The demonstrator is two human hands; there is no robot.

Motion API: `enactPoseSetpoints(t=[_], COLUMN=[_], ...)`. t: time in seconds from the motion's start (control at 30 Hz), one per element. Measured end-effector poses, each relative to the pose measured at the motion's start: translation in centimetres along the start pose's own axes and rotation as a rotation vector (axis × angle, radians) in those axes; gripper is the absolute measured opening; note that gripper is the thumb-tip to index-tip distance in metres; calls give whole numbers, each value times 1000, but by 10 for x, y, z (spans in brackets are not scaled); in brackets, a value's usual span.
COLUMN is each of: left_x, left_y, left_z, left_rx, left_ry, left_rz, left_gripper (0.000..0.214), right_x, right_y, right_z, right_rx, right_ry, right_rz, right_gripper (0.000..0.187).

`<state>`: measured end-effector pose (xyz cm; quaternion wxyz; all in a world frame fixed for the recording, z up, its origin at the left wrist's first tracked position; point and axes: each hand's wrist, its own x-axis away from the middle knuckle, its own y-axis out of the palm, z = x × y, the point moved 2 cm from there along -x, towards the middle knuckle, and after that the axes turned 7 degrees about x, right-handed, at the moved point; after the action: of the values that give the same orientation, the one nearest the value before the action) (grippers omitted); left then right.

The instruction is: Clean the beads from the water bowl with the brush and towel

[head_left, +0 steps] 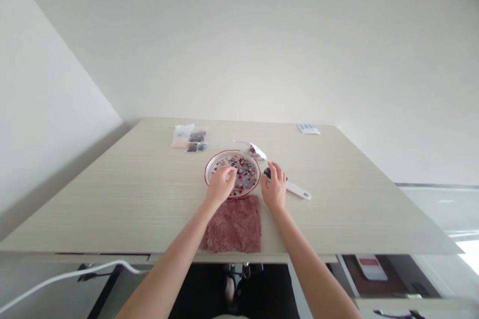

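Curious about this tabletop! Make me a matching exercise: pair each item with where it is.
Items:
1. Left hand
2. Right hand
3. Pink towel
4. Small plastic bags

Places:
A. Near the far edge of the table
B. Over the beads on the red-rimmed plate
C. At the dark end of the white-handled utensil
D. At the table's near edge

Pairs: 1-B, 2-C, 3-D, 4-A

The person's bare left forearm [175, 254] slants in from the lower left, and the left hand [220, 185] tips forward at the wrist, palm down, its curled fingers [229, 173] drawn together. The bare right forearm [310, 264] rises from the lower right, and the right hand [275, 188] stands more upright nearby, its slightly spread fingers [276, 172] arched downward
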<state>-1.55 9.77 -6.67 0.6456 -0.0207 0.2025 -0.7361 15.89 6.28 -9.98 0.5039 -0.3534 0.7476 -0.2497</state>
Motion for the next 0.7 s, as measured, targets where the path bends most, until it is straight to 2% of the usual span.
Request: enactPoseSetpoints(t=[0.03,0.1,0.23,0.37,0.7], left_x=[7,17,25,26,29], left_y=[2,6,9,7,10], left_z=[0,0,-7,-16,-27], left_rx=[-154,-388,-614,-637,-663], left_ry=[113,222,233,248,279], left_rz=[-32,-83,-180,-255,-147], left_gripper=[18,21,25,33,36], right_x=[5,11,11,10,7], right_y=[3,5,2,2,5], right_z=[3,8,14,17,13], right_rx=[-4,-8,-11,-17,-2], right_ry=[-10,-5,68,124,183], right_rz=[-8,-8,28,39,36], right_gripper=[39,37,34,30,29])
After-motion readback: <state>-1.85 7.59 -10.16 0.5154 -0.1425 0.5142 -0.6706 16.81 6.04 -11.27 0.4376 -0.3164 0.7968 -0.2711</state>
